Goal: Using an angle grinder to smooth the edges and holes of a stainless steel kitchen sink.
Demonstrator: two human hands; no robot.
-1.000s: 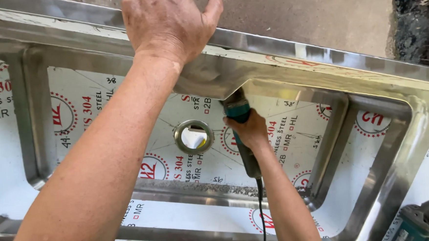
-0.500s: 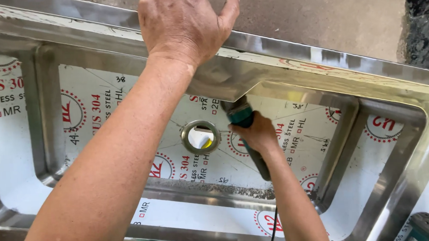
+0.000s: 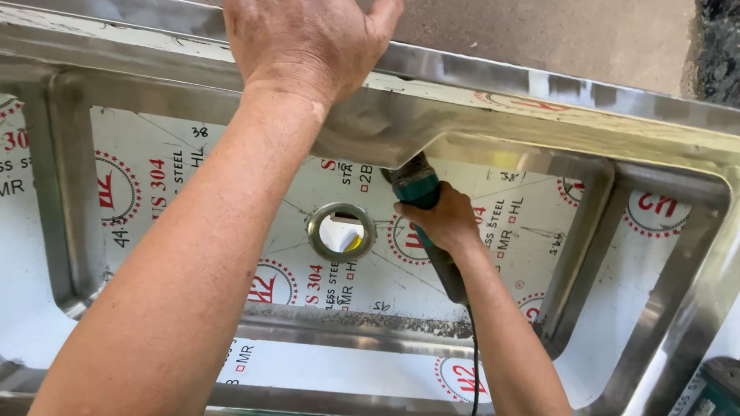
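Observation:
My left hand (image 3: 306,38) presses flat on the far rim of a stainless steel sink (image 3: 550,106), fingers spread over its edge. Inside the basin, my right hand (image 3: 442,221) grips a teal and black angle grinder (image 3: 420,193). The grinder's head is tucked under the far rim, hidden by the steel. Its black cord (image 3: 473,371) runs down toward me. A round drain hole (image 3: 341,231) sits in the basin floor just left of the grinder. The basin floor carries a white protective film with red and black print.
A second green power tool (image 3: 738,387) lies at the bottom right corner. Bare concrete ground (image 3: 563,21) lies beyond the sink's far edge, with dark debris (image 3: 728,37) at the top right. Ground weld seams run along the basin's near wall (image 3: 351,323).
The view has shifted slightly, so the sink and drain hole sit a little further right in the frame. Both hands keep their hold and place against the sink.

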